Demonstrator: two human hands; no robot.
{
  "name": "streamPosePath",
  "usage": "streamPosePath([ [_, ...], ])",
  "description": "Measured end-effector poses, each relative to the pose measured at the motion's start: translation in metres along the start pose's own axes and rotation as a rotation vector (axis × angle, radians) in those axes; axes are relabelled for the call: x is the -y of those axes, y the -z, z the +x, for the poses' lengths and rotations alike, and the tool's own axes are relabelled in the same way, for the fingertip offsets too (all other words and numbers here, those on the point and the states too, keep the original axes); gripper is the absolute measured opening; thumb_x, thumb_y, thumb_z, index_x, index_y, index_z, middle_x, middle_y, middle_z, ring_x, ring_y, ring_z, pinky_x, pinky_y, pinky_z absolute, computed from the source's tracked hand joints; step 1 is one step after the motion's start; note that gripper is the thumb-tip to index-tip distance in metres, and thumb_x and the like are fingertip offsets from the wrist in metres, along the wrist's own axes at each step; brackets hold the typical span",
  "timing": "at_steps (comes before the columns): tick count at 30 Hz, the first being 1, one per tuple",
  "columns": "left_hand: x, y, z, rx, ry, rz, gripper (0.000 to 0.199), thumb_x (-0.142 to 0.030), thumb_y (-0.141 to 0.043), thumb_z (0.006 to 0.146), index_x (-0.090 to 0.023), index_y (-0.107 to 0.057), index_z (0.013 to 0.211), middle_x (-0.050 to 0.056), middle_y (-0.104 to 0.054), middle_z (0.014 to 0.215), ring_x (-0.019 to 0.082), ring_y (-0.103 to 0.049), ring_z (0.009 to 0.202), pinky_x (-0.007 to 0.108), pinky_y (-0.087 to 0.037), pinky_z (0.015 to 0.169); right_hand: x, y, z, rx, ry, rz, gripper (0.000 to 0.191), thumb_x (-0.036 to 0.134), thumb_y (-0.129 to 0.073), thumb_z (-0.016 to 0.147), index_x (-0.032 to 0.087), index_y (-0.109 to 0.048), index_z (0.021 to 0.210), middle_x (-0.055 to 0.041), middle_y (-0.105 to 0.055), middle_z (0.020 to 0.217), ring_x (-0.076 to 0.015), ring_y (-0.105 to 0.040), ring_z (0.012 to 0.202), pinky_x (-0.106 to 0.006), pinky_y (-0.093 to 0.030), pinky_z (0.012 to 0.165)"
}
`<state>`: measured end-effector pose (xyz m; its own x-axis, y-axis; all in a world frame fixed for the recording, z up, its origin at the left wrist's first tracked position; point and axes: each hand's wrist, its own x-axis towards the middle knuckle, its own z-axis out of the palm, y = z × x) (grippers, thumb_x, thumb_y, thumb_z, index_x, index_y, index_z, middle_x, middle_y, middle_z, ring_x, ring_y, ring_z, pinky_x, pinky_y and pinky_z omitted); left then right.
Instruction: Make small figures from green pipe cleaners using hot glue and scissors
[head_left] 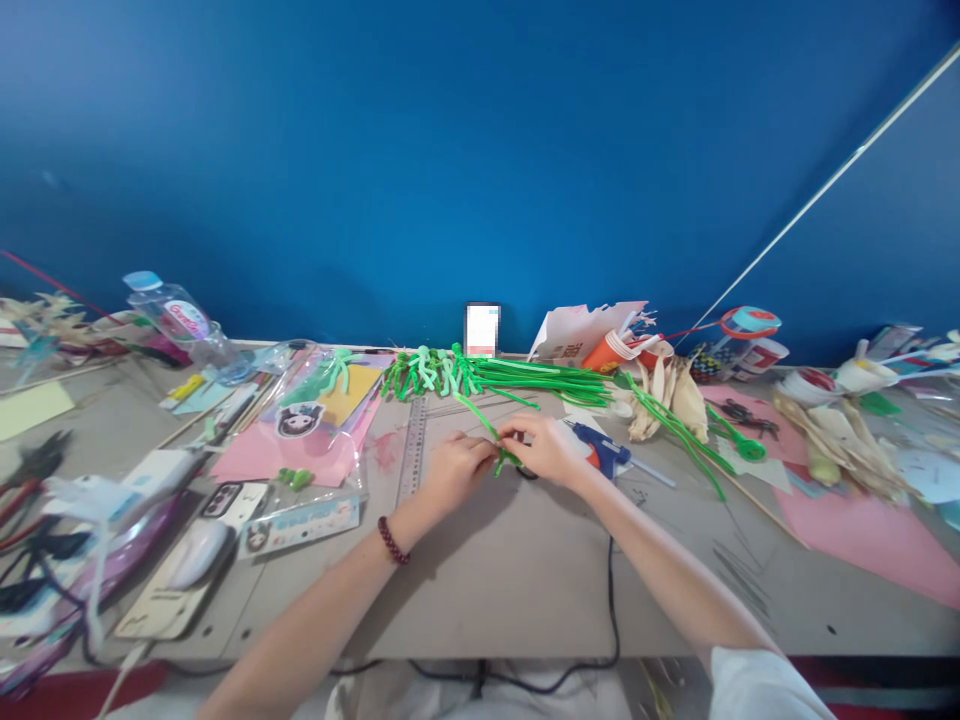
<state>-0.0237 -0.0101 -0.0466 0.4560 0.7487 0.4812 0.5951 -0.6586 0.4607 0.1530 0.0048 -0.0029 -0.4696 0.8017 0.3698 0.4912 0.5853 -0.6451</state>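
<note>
Both hands meet over the middle of the table, working on a green pipe cleaner (481,416). My left hand (461,468) has its fingers pinched around the lower part of it. From the other side, my right hand (544,447) grips the same stem with thumb and fingers closed. One end sticks up and to the left, and a short twisted bit shows below the fingertips. Just beyond lies a pile of green pipe cleaners (547,378), with looped light and dark green ends (435,370) toward the left.
A blue glue gun (604,448) lies right of my right hand, its black cord running to the front edge. A clear ruler (413,450) is left of my left hand. Farther left are pink paper (255,452), a phone (191,570) and a bottle (180,315). Dried husks (686,400) lie right.
</note>
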Motion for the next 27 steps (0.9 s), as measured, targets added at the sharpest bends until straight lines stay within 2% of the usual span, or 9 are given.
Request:
streamPosePath([
  [4,-0.0041,-0.0004,0.0005,-0.07,0.066,-0.092,0.018,-0.023,-0.05,0.084,-0.021,-0.066,0.075,0.007,-0.071,0.073,0.017,-0.062,0.06,0.031,-0.04,0.069,0.0012,0.0024,-0.0003,-0.025,-0.053,0.034,0.013,0.011,-0.057,0.075,0.019,-0.067,0.075,-0.0015,-0.069,0.076,-0.0145,-0.06,0.067,-0.023,-0.046,0.058],
  [8,-0.0054,-0.0026,0.0008,-0.134,0.099,-0.137,0.013,-0.026,-0.056,0.082,-0.021,-0.067,0.078,0.006,-0.072,0.076,0.018,-0.064,0.064,0.031,-0.04,0.069,0.0008,0.003,0.0012,-0.048,-0.098,0.065,0.011,0.014,-0.058,0.075,0.019,-0.067,0.076,-0.0024,-0.069,0.078,-0.0157,-0.061,0.069,-0.024,-0.047,0.059],
  [12,-0.0063,-0.0027,0.0007,-0.144,0.137,-0.216,0.012,-0.026,-0.058,0.08,-0.022,-0.069,0.085,0.006,-0.072,0.08,0.02,-0.065,0.07,0.03,-0.042,0.07,0.0015,0.0045,0.0037,-0.057,-0.098,0.105,0.012,0.013,-0.056,0.075,0.019,-0.066,0.074,-0.0017,-0.069,0.075,-0.016,-0.062,0.07,-0.025,-0.048,0.063],
  [16,-0.0076,-0.0015,-0.0002,-0.142,0.207,-0.302,0.016,-0.028,-0.06,0.078,-0.023,-0.071,0.089,0.006,-0.073,0.085,0.022,-0.065,0.075,0.031,-0.045,0.072,-0.0001,0.0064,0.0044,-0.013,-0.093,0.154,0.014,0.013,-0.052,0.077,0.019,-0.066,0.075,-0.0008,-0.068,0.076,-0.0151,-0.061,0.069,-0.025,-0.048,0.064],
  [23,-0.0063,-0.0043,-0.0011,-0.137,0.401,-0.488,0.022,-0.032,-0.063,0.074,-0.022,-0.071,0.092,0.006,-0.072,0.09,0.024,-0.064,0.081,0.033,-0.046,0.073,0.0007,0.0074,0.0038,0.016,-0.082,0.145,0.014,0.012,-0.052,0.079,0.019,-0.064,0.077,-0.0012,-0.066,0.077,-0.0149,-0.06,0.07,-0.024,-0.047,0.062],
  [27,-0.0063,-0.0048,0.0007,-0.136,0.445,-0.594,0.02,-0.035,-0.065,0.072,-0.021,-0.072,0.083,0.006,-0.072,0.079,0.023,-0.063,0.074,0.032,-0.046,0.069,-0.0001,0.0065,0.0036,0.031,0.028,0.111,0.013,0.013,-0.052,0.081,0.019,-0.063,0.079,-0.0036,-0.065,0.085,-0.0164,-0.06,0.08,-0.027,-0.048,0.07],
])
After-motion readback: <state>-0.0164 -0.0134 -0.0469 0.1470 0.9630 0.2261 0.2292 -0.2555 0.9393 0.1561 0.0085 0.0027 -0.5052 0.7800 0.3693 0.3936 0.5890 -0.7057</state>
